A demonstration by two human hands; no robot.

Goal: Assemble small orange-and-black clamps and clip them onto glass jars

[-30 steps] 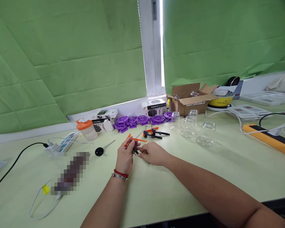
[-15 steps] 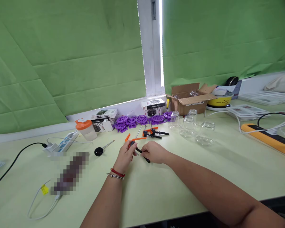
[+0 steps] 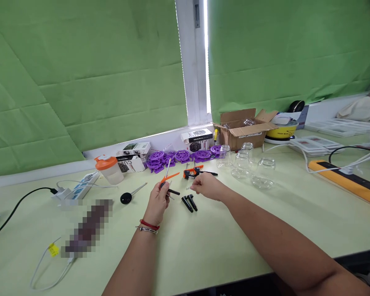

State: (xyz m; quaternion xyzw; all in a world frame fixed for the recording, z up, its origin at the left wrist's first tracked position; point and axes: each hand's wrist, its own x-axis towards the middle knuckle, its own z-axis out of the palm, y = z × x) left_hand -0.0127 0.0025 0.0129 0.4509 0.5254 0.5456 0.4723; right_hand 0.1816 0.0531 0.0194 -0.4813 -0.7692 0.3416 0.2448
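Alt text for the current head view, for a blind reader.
The left hand holds orange-and-black parts over a pale table; the right hand is near two black pieces. Beyond are purple parts, clear jars and an open cardboard box.

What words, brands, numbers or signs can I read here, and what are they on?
"CU": apparently, on the lower left white box; its other print is too small.
Yellow tub: lettering too blurred.
Right white box, cardboard box, yellow cable tag: any print is too small.
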